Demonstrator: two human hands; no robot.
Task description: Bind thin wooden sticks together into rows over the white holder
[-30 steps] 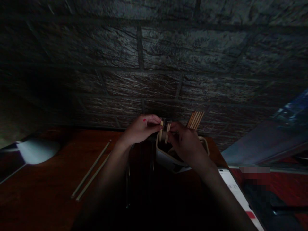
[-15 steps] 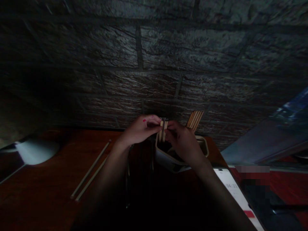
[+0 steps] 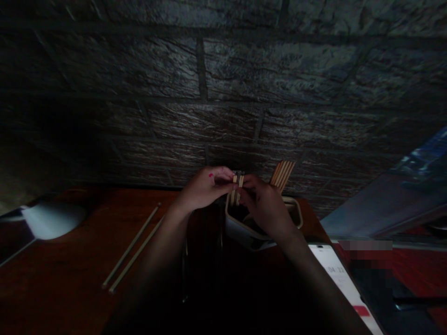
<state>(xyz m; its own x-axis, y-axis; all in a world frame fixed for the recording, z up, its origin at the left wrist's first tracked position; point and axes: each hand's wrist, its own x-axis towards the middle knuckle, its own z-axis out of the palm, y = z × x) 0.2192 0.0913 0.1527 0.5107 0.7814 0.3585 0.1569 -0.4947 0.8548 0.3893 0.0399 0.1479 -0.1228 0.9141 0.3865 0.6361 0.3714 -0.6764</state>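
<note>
Two small groups of wooden sticks (image 3: 240, 182) stand side by side at the 10 o'clock corner of a container (image 3: 240, 228); lower-end contact cannot be determined. Left hand (image 3: 202, 188): thumb and fingers clamped on one group. Right hand (image 3: 267, 202): fingertips clamped on the other. Stick bundle (image 3: 284, 174) leans at the right hand's 1 o'clock. From the hands, loose sticks (image 3: 132, 244) lie at 8 o'clock, phone (image 3: 331, 270) at 4.

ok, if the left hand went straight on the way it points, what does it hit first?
Likely the thin, pale wooden sticks pinched in the right hand, just beyond the matching pale sticks that the left hand itself holds. The gap looks slight, but depth is unclear here.
</note>
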